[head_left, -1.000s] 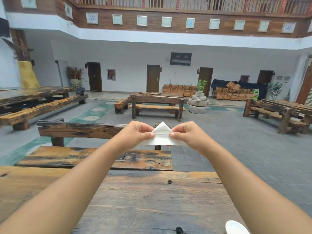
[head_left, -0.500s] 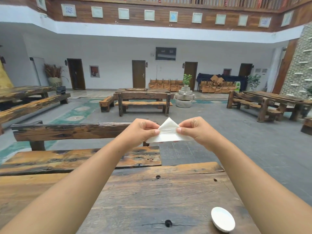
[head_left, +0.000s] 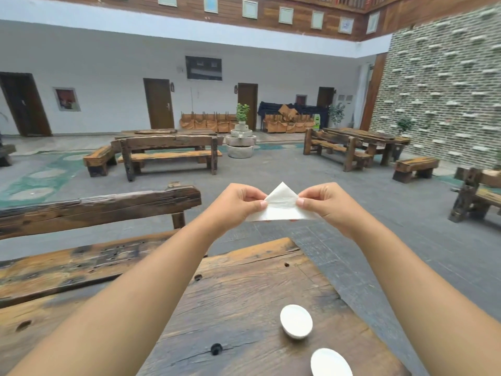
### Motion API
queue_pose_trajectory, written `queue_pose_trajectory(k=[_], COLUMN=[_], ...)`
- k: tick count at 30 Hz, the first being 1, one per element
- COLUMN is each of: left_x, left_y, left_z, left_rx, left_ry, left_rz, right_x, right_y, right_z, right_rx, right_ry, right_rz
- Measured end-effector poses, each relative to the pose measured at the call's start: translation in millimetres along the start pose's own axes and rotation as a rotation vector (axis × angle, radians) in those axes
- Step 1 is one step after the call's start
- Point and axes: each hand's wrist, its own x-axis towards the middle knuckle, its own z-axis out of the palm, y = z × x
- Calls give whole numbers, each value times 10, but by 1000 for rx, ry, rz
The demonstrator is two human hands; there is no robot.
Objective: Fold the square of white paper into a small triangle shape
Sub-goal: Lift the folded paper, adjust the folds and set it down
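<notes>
The white paper (head_left: pixel 282 206) is folded into a triangle with its point up and its long edge at the bottom. I hold it in the air beyond the far edge of the wooden table. My left hand (head_left: pixel 235 204) pinches its left side between thumb and fingers. My right hand (head_left: pixel 325 203) pinches its right side the same way. Both lower corners of the paper are partly hidden behind my fingers.
The dark wooden table (head_left: pixel 244 308) lies under my forearms, with two small white dishes (head_left: pixel 296 324) (head_left: pixel 330 362) near its right front. A wooden bench (head_left: pixel 95 207) stands beyond the table on the left. More benches and tables stand across the grey floor.
The view has swung to the right and tilted down, so a second dish and the brick wall now show. Both hands keep the same pinch on the folded paper.
</notes>
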Motion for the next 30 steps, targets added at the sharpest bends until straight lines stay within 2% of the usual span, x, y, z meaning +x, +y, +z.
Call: queue_pose_trajectory(k=[5, 8, 17, 23, 30], left_x=[142, 212, 321, 268, 143], left_y=[-147, -301, -1001, -1581, -2210], left_z=[406, 632, 1174, 1405, 1575], left_rx=[-28, -158, -216, -225, -244], left_ry=[-33, -48, -33, -38, -42], left_rz=[-45, -98, -274, -419, -607], right_x=[-115, -171, -168, -144, -155], right_y=[392, 639, 1409, 1998, 2558], right_z=[-159, -192, -50, 290, 678], right_rx=[-2, 6, 32, 64, 99], right_ry=[43, 52, 5, -49, -190], right_rz=[52, 73, 214, 327, 478])
